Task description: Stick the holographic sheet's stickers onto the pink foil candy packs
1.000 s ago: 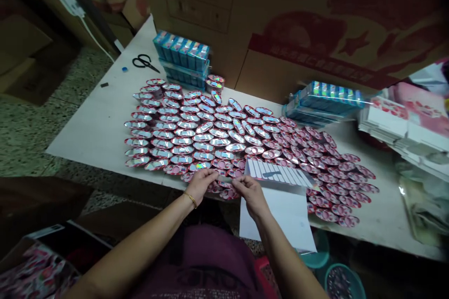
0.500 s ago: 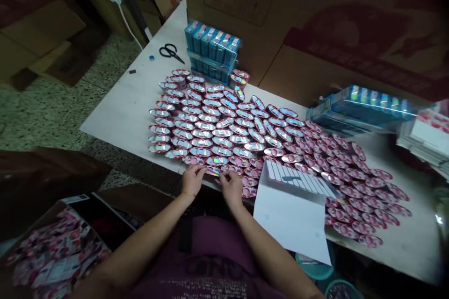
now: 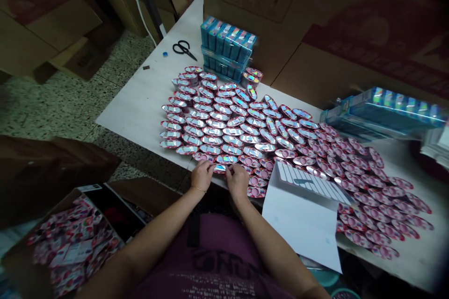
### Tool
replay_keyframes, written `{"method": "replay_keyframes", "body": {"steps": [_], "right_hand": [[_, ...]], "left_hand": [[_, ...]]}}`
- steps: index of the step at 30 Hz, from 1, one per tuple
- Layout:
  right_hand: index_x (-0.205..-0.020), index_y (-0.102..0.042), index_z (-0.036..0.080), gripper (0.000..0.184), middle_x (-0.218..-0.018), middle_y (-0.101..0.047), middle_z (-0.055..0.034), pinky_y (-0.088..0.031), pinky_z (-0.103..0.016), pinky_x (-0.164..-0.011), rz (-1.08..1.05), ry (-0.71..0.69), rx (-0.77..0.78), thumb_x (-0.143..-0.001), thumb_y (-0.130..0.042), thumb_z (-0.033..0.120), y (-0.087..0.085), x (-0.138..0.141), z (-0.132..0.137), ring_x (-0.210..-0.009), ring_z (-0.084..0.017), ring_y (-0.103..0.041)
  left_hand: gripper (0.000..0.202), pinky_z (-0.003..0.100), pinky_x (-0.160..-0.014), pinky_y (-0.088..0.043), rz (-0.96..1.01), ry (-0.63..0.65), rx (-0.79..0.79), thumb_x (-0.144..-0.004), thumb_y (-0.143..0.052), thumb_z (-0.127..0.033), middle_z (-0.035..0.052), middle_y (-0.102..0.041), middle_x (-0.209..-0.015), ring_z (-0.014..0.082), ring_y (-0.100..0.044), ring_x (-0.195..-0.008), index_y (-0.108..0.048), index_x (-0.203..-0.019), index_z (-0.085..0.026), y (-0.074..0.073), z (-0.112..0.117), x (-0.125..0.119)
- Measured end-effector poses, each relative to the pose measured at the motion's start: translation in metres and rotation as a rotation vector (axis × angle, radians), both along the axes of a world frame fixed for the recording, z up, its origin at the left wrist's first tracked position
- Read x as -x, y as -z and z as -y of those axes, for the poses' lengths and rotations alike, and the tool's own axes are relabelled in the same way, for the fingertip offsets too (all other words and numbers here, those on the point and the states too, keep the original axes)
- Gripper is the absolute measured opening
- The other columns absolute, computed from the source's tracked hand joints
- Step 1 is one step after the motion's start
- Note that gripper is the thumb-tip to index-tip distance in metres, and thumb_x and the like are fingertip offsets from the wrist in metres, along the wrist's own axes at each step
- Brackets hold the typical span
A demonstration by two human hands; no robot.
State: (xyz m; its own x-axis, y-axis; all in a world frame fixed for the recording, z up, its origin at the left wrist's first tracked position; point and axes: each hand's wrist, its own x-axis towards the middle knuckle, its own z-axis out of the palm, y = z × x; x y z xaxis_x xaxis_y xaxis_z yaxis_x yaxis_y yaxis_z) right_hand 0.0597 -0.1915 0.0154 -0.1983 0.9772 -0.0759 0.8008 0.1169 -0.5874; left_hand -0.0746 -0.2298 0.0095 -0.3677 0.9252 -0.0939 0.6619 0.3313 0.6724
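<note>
At the table's front edge, a small upright oval-ended pack [image 3: 220, 168] has a shiny silver label across its top. My left hand [image 3: 201, 176] pinches its left end. My right hand [image 3: 237, 181] is closed at the right end, fingertips bent down onto it. Rows of similar packs with silver labels [image 3: 212, 140] stand close beyond my hands. Packs with bare pink tops [image 3: 368, 210] spread to the right. Beside my right forearm, a white label sheet [image 3: 301, 229] lies over some packs and hangs past the edge; silver strips show on its folded upper part.
Black scissors [image 3: 185, 50] and a blue cap [image 3: 165, 54] lie at the back left. Wrapped blue boxes [image 3: 228, 49] stand behind, with more blue boxes [image 3: 393, 107] at right. A large carton [image 3: 280, 32] walls the back. An open box of pink packets [image 3: 77, 243] sits lower left.
The view has shifted, so the table and everything on it appear slightly further right. Both hands stay at the same pack, fingers still at its two ends.
</note>
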Motion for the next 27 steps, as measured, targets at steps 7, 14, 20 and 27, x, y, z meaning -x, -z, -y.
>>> {"method": "replay_keyframes", "body": {"steps": [7,14,20,27], "right_hand": [[-0.08,-0.06,0.017,0.017,-0.072,-0.057,-0.004,-0.031,-0.028,-0.065,0.139,-0.071,-0.022,-0.081,-0.044,0.022,-0.008,-0.002,0.001,-0.07,-0.017,-0.047],[-0.121,-0.049,0.028,0.04,-0.096,-0.056,-0.0096,-0.03,-0.035,-0.07,0.448,-0.369,-0.117,-0.082,-0.043,0.016,-0.02,-0.01,0.02,-0.083,-0.023,-0.045],[-0.11,-0.058,0.022,0.033,-0.094,-0.058,-0.0089,-0.037,-0.033,-0.074,0.194,-0.244,-0.138,-0.084,-0.04,0.017,-0.044,-0.052,0.018,-0.087,-0.021,-0.051],[-0.104,-0.061,0.021,0.028,-0.098,-0.058,-0.0086,-0.04,-0.036,-0.084,-0.027,0.211,-0.431,-0.085,-0.041,0.026,-0.1,-0.274,-0.064,-0.094,-0.02,-0.052]], "left_hand": [[0.021,0.024,-0.064,-0.041,0.015,-0.117,0.084,-0.074,-0.054,-0.024,-0.0019,-0.052,-0.069,0.0131,-0.051,-0.063,-0.052,-0.094,-0.019,-0.008,0.001,0.009],[0.026,0.025,-0.071,-0.041,-0.167,0.414,-0.004,-0.085,-0.04,-0.027,0.006,-0.057,-0.085,0.0167,-0.054,-0.08,-0.061,-0.1,-0.025,-0.014,0.015,0.024],[0.032,0.026,-0.07,-0.043,-0.246,0.423,-0.022,-0.086,-0.037,-0.028,0.0065,-0.059,-0.087,0.0169,-0.055,-0.079,-0.059,-0.108,-0.024,-0.016,0.009,0.019],[0.029,0.035,-0.089,-0.039,0.029,0.536,-0.283,-0.085,-0.041,-0.03,0.0063,-0.062,-0.104,0.0195,-0.054,-0.098,-0.062,-0.104,-0.023,-0.067,-0.074,-0.126]]}}
